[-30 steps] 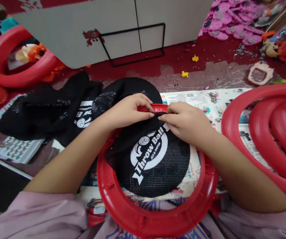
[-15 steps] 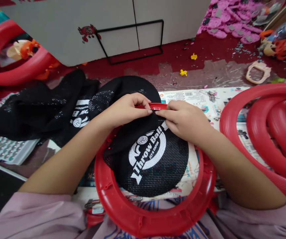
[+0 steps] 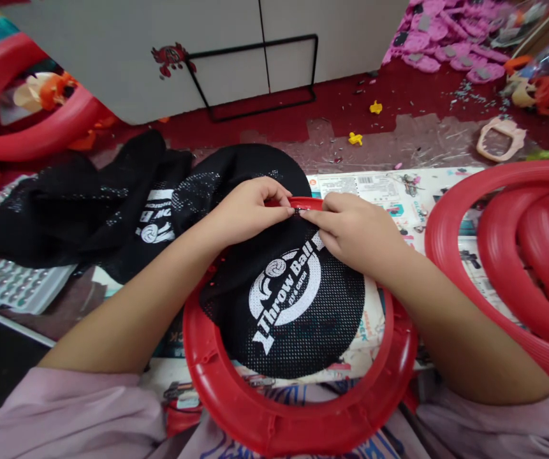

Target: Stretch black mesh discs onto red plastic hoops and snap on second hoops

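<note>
A round black mesh cloth printed "Throw Ball" lies over a red plastic ring in front of me. At the ring's far side, my left hand pinches the cloth's edge between thumb and fingers. My right hand meets it there, its fingertips closed on the same edge, pressed at the ring's rim. The two hands' fingertips almost touch. The ring's hollow inner side with small ribs faces up.
More black mesh cloths lie crumpled on the left, above a tray of small shiny parts. Several red rings are stacked on the right. A white board stands behind. Pink parts are piled at the back right.
Both hands keep their hold at the rim, with only a slight shift of the fingertips. The whole view has shifted slightly.
</note>
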Demonstrator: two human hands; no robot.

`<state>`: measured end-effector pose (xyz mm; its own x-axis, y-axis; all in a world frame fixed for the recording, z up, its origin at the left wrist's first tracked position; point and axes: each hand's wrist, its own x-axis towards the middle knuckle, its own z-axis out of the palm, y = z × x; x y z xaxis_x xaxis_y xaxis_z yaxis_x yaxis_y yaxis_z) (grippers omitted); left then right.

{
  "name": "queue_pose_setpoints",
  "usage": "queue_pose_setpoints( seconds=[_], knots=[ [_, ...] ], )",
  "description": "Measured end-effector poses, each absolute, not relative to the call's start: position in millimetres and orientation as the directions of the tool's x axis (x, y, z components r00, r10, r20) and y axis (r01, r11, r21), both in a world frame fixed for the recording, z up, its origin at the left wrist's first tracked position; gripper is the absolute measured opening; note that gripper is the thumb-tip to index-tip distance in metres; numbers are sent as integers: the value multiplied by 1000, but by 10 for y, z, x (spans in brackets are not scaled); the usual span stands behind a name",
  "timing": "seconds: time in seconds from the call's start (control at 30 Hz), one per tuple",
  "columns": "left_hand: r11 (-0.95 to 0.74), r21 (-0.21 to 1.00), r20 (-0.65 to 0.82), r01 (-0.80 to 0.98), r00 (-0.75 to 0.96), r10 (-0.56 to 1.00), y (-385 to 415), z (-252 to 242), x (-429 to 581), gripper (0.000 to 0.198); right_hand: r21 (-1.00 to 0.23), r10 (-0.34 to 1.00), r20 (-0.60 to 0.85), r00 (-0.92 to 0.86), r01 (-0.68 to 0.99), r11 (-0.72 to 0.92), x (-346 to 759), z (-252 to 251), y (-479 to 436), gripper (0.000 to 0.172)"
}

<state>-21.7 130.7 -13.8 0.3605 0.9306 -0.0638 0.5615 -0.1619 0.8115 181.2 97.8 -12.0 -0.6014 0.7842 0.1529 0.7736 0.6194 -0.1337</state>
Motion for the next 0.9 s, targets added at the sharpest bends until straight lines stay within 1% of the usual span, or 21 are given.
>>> queue_pose_setpoints(
  seconds=[0.17,0.37,0.47,0.53,0.6,0.67,0.8,0.9],
  knots=[
    [-239,740,-6,629,361,933,1301,-148,-202,12,-79,788,150,-597,787,612,1793,-123,975,33],
    [-239,691,24,682,309,951,1272,-147,-166,11,-38,820,73,-567,820,571,1750,-40,945,33],
    [-243,662,9,709,318,948,1264,-88,-185,11,-91,818,35,-574,814,574,1759,10,915,34],
    [-247,634,-68,733,371,926,1258,-26,-219,14,-159,809,9,-588,798,582,1773,31,894,33],
    [-283,580,-132,764,431,893,1249,31,-254,19,-200,801,-23,-598,788,583,1784,37,877,31],
    [-323,534,-142,781,459,877,1239,60,-274,21,-192,798,-47,-601,789,584,1787,31,866,29],
    [-312,519,-116,795,428,896,1224,54,-274,22,-129,811,-43,-583,808,574,1772,-5,860,27],
    [-326,457,-79,828,403,912,1214,77,-302,27,-136,824,-35,-566,819,557,1762,-37,876,27]
  ],
)
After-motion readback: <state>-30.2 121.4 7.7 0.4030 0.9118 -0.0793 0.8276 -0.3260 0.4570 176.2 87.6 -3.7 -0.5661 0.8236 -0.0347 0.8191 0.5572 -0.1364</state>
